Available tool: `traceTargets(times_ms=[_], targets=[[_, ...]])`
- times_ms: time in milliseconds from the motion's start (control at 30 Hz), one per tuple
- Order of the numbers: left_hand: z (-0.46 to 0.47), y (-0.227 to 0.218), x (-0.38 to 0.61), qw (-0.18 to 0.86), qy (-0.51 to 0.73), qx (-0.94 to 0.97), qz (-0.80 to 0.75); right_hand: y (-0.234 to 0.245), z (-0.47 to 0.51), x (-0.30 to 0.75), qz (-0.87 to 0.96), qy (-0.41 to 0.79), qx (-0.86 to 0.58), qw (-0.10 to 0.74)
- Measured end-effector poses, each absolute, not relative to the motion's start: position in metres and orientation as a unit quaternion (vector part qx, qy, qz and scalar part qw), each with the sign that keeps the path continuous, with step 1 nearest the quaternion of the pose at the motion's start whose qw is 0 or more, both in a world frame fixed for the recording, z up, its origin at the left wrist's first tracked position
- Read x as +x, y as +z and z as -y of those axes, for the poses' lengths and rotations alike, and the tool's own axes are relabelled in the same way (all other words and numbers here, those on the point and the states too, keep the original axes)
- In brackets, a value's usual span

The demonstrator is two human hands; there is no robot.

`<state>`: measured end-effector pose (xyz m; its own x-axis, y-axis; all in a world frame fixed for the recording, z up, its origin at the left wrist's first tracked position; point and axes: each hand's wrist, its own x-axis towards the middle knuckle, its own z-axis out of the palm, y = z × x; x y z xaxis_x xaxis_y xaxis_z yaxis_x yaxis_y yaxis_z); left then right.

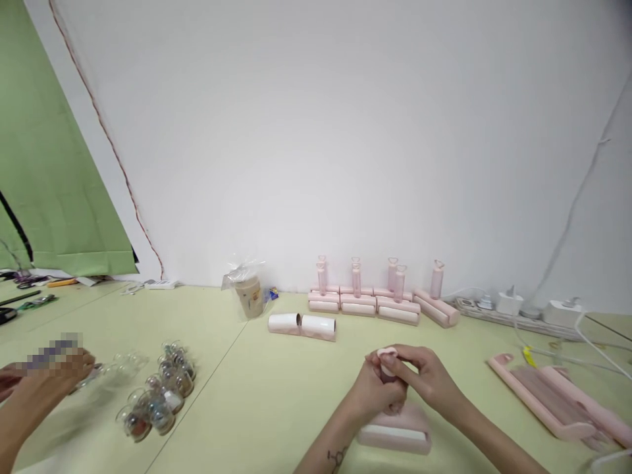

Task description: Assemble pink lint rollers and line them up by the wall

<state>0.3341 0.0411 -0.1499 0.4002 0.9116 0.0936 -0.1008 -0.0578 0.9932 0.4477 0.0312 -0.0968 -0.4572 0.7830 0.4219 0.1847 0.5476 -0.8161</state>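
Observation:
A pink lint roller [395, 431] stands on the pale green table [276, 395] in front of me, its handle pointing up. My left hand [376, 392] is wrapped round the handle. My right hand [419, 375] is closed over the handle's pink top end [386, 355], fingers pinching it. The roller's head with its white roll lies flat on the table under my hands.
Finished pink lint rollers [375, 296] stand in a row by the wall, with two white refill rolls [302, 324] before them. Pink covers [557, 398] lie at right. Another person's hand [44, 378] is at left beside several small glass domes [158, 395]. A bagged cup [247, 295] and a power strip [513, 309] sit at the back.

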Motion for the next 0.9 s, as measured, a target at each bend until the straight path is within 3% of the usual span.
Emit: traceTargets(times_ms=[167, 533, 800, 900], targets=[[-0.041, -0.150, 0.334, 0.599, 0.418, 0.583, -0.356, -0.105, -0.031, 0.446, 0.732, 0.391, -0.331, 0.449], [-0.038, -0.143, 0.325, 0.619, 0.417, 0.582, -0.322, -0.100, -0.023, 0.445, 0.718, 0.395, -0.390, 0.420], [-0.035, -0.152, 0.336, 0.685, 0.393, 0.544, -0.283, -0.085, -0.033, 0.446, 0.792, 0.452, -0.261, 0.316], [-0.032, -0.158, 0.345, 0.692, 0.398, 0.517, -0.309, -0.097, -0.036, 0.442, 0.804, 0.445, -0.220, 0.328]])
